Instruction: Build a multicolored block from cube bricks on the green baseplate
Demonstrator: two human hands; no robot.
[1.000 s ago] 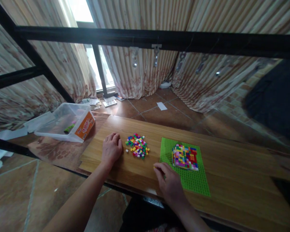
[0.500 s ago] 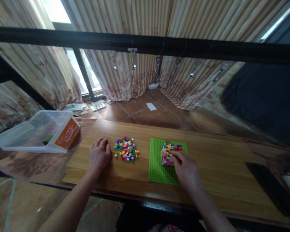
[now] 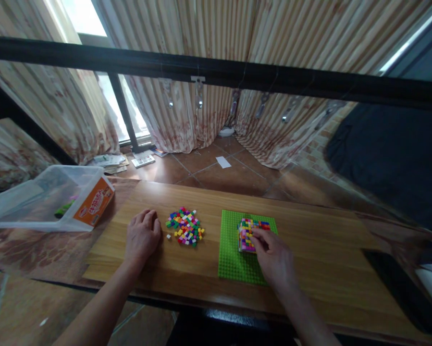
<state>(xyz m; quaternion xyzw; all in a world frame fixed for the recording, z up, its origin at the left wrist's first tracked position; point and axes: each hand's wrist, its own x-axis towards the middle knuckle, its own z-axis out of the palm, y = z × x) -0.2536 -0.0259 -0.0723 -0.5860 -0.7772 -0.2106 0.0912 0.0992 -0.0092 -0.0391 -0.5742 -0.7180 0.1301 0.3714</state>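
Note:
A block built from small coloured toy bricks (image 3: 246,240) sits on a green studded baseplate (image 3: 233,266). My right hand (image 3: 275,257) reaches over its right side, thumb and forefinger pinched together at the top of the build. Whatever is between those fingertips is hidden, and the hand covers part of the bricks and baseplate. To the left, my left hand (image 3: 142,235) rests on the table with its fingers loosely bent and nothing visible in it. Just right of that hand lies a pile of loose bricks (image 3: 185,227), with one white brick (image 3: 168,236) apart from it.
The wooden table (image 3: 320,240) carries a dark flat object (image 3: 396,288) at its right end. A clear plastic bin (image 3: 57,218) with an orange label stands at the left, a few green and pink things inside. A black bar (image 3: 216,69) crosses in front of the curtains.
The whole view has shifted slightly, moving the table's contents a little left and down. My right hand stays pinched at the brick build, and my left hand remains resting beside the pile.

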